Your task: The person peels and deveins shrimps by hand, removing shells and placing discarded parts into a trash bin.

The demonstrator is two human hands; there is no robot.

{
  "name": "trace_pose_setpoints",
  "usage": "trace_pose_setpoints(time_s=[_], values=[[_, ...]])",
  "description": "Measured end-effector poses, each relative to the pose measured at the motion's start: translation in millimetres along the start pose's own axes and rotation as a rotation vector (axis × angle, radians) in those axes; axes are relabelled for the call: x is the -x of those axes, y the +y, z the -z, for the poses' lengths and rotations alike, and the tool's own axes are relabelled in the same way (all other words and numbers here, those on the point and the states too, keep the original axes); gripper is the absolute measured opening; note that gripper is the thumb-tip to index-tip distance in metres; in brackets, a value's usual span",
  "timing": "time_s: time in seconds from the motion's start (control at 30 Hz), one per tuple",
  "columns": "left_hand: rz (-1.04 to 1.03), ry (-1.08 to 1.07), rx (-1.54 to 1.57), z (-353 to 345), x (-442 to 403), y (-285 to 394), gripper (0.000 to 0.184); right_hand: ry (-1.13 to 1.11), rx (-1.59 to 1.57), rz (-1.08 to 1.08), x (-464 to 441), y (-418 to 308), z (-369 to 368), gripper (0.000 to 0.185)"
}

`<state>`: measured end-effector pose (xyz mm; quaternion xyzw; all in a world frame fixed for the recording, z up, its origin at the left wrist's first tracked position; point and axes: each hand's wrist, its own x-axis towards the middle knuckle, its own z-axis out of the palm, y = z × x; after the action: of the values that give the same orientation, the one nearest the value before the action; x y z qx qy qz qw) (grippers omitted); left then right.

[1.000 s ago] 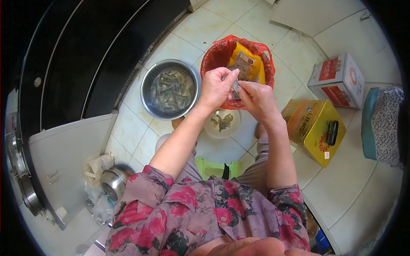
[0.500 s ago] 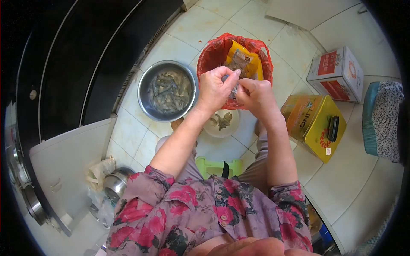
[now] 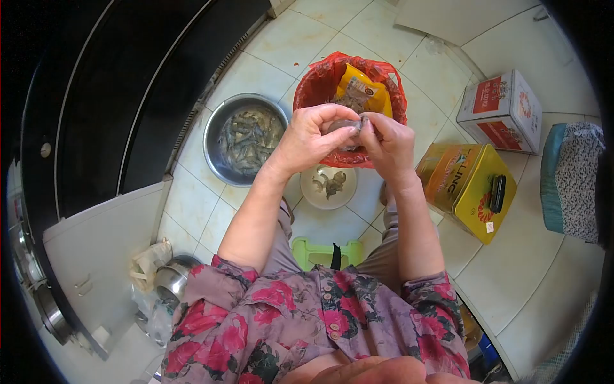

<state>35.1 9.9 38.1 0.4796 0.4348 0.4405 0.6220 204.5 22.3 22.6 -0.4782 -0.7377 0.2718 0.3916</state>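
A greyish shrimp point(image 3: 343, 126) is held between my two hands above the near edge of a red-lined bin point(image 3: 313, 86). My left hand point(image 3: 316, 136) is closed around its body, and the fingers of my right hand point(image 3: 389, 142) pinch its other end. Inside the bin lie a yellow packet point(image 3: 377, 97) and some brownish scraps. To the left, a steel basin point(image 3: 214, 144) holds many grey shrimp point(image 3: 251, 139) in water. Just below my hands, a white bowl point(image 3: 312, 194) contains several shrimp pieces point(image 3: 332, 184).
A green stool point(image 3: 300, 246) is between my legs. On the right are a yellow tin point(image 3: 492, 217) with a black handle, a red-and-white carton point(image 3: 489, 118) and a patterned cloth item point(image 3: 579, 182). A metal pot point(image 3: 171, 280) and plastic bags are at lower left.
My left hand has shifted slightly down and left, its fingers now curled more around the shrimp. More of the bowl shows. The whole view has moved a little.
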Motion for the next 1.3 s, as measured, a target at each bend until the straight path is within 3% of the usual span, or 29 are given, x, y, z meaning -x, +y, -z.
trace_pose_setpoints(time_s=[0.03,0.1,0.2,0.33,0.4,0.47,0.63,0.73,0.8,0.83,0.9,1.03,1.3], values=[[0.0,0.0,0.001,2,0,-2,0.012,0.034,0.036,0.058,-1,-2,1,0.01],[-0.237,0.065,-0.426,6,-1,-4,0.015,0.008,0.033,0.062,-2,0,0,0.011],[-0.353,0.04,-0.658,6,2,3,0.019,-0.063,0.031,0.044,-3,2,2,0.013],[-0.414,-0.001,-0.705,6,1,-9,0.019,-0.22,0.086,0.023,-4,8,9,0.011],[-0.48,-0.017,-0.841,4,1,-9,0.014,-0.198,0.114,0.022,-5,9,7,0.008],[-0.505,0.016,-0.833,3,1,-9,0.015,-0.172,0.146,0.024,-4,5,4,0.006],[-0.554,0.083,-0.796,5,1,-5,0.017,0.004,-0.058,-0.236,-2,-4,-1,0.009],[-0.55,0.061,-0.752,6,2,-1,0.02,0.016,-0.019,-0.213,-1,-6,-1,0.01],[-0.172,0.094,-0.55,2,7,8,0.019,0.055,-0.011,-0.163,0,-4,-1,0.009],[-0.172,0.094,-0.551,2,6,4,0.019,0.093,-0.002,-0.112,0,-3,-1,0.009],[-0.055,0.112,-0.238,-1,4,-6,0.016,0.114,0.044,-0.053,0,-3,-1,0.01],[-0.076,0.173,-0.129,-5,6,-5,0.014,0.234,0.164,0.12,1,-2,-9,0.012],[-0.238,0.302,-0.401,-5,9,-8,0.014,0.332,0.22,0.055,3,-15,-19,0.012]])
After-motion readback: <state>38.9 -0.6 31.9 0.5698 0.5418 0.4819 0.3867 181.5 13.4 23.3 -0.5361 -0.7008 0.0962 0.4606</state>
